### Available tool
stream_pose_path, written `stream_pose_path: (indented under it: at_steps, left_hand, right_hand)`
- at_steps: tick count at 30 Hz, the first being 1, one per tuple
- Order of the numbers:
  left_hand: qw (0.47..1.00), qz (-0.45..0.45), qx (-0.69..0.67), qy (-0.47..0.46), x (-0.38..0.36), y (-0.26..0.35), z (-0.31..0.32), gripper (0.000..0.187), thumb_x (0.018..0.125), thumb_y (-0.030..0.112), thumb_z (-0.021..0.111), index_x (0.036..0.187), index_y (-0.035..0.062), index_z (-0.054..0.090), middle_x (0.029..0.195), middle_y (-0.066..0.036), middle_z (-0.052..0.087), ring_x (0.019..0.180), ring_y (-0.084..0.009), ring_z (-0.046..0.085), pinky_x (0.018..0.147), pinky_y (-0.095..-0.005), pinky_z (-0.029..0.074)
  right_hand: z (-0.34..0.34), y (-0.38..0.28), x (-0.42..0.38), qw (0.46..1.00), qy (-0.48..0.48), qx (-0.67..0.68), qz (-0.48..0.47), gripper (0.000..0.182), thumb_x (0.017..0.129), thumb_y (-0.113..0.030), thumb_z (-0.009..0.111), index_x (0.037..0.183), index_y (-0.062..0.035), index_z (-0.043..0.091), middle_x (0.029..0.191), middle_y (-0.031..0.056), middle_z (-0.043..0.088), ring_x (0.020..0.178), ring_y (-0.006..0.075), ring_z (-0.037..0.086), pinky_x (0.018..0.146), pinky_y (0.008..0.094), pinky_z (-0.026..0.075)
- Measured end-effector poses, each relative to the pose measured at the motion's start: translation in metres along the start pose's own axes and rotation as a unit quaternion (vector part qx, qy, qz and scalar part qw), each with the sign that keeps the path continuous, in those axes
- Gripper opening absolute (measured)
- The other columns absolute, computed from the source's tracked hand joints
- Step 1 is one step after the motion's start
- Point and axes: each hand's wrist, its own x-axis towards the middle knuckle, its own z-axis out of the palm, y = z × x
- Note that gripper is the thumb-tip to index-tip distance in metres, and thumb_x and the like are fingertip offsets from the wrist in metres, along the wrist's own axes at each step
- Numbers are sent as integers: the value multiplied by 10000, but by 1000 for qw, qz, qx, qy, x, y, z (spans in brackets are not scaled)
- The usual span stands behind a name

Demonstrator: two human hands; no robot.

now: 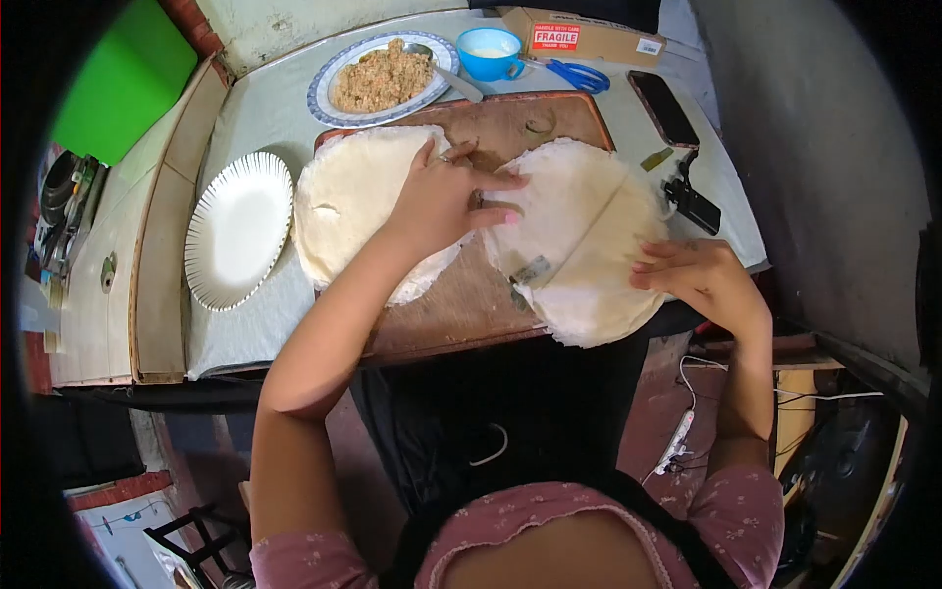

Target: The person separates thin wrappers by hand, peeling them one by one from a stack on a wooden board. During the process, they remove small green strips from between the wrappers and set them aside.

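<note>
Two thin, pale round wrappers lie side by side on a brown board. My left hand [451, 191] is over the gap between the left wrapper [353, 201] and the right wrapper [579, 216]. Its fingers are spread, with thumb and forefinger on the right wrapper's left edge. At that wrapper's opposite edge is my right hand [702, 280], fingertips close together on the sheet as if pinching it; the underside is hidden. A diagonal line crosses the right wrapper, and its lower edge hangs past the board [432, 329].
Behind the board are a patterned plate [324, 103] of minced filling with a spoon [456, 83], a blue cup [488, 67], blue-handled scissors [579, 76] and a cardboard box [608, 44]. A paper plate [237, 231] sits left. A phone [664, 108] lies right, near a black clip-like device [694, 206].
</note>
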Motion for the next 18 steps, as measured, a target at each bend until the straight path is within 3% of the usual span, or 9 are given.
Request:
stream_pose_path:
  at_steps: [7, 18]
  left_hand:
    - [1000, -1, 4, 0, 1, 1, -1, 453, 809, 508, 720, 1222, 324, 704, 1245, -41, 678, 1371, -327, 445, 1165, -567, 199]
    - [999, -10, 31, -22, 4, 0, 0, 441, 815, 487, 724, 1225, 325, 701, 1273, -11, 668, 1423, -313, 377, 1181, -599, 129]
  right_hand:
    - [-3, -20, -42, 998, 36, -45, 17, 248, 772, -120, 699, 1010, -96, 767, 1008, 75, 746, 1078, 299, 686, 873, 391, 545]
    - [-18, -42, -98, 996, 47, 14, 71, 220, 726, -73, 712, 934, -79, 782, 899, 79, 759, 960, 292, 729, 828, 383, 567]
